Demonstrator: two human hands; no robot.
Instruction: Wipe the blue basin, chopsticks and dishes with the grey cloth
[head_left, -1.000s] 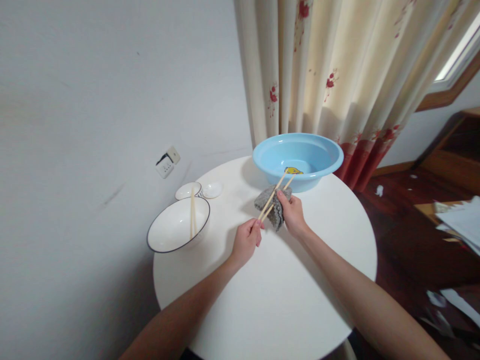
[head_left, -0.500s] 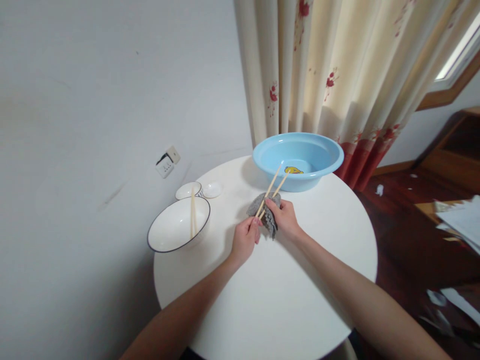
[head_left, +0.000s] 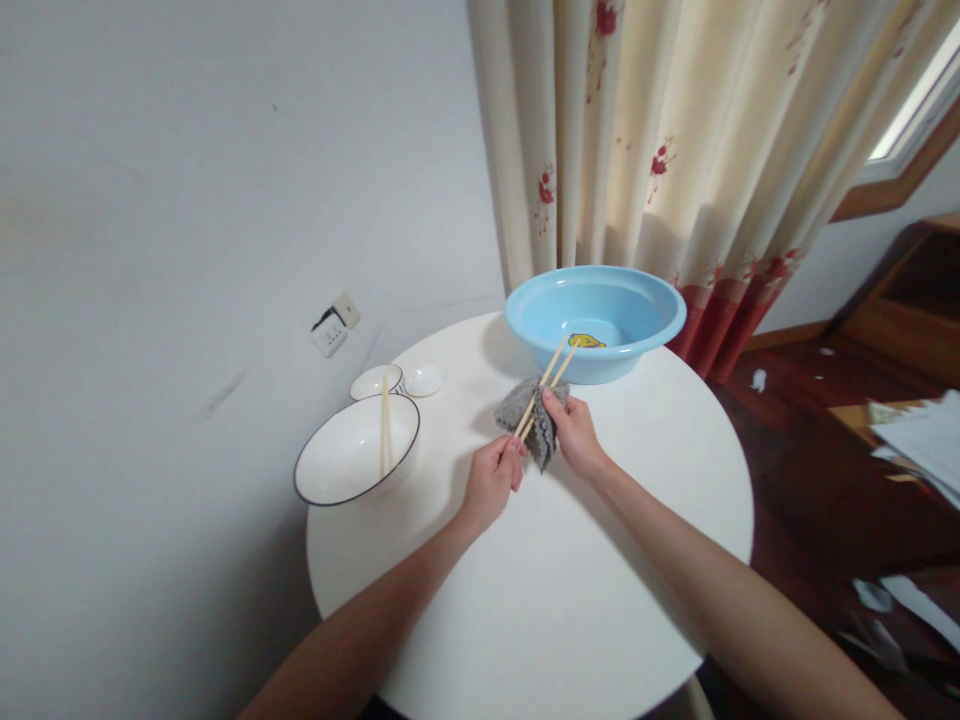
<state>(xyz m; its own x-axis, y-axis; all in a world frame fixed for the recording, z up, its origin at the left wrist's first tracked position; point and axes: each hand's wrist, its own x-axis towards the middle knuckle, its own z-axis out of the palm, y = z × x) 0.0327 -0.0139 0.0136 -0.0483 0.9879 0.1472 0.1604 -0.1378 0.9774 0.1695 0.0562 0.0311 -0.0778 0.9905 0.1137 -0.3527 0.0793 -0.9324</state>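
My left hand point(head_left: 493, 482) is closed on the near ends of a pair of wooden chopsticks point(head_left: 553, 364), whose tips point up and right over the rim of a light blue basin point(head_left: 596, 319). My right hand point(head_left: 576, 432) grips a grey cloth point(head_left: 519, 407) wrapped around the middle of the chopsticks. Both hands hover above the round white table point(head_left: 555, 590), just in front of the basin.
A white bowl with a dark rim point(head_left: 355, 450) holds another pair of chopsticks point(head_left: 385, 432) at the table's left edge. Behind it sit a small white bowl point(head_left: 373, 381) and a small dish point(head_left: 424, 378). Cream curtains point(head_left: 675, 140) hang behind; papers point(head_left: 926, 445) lie at right.
My right hand slid the cloth back along the chopsticks toward my left hand, then a little forward again. The left hand stayed almost still.
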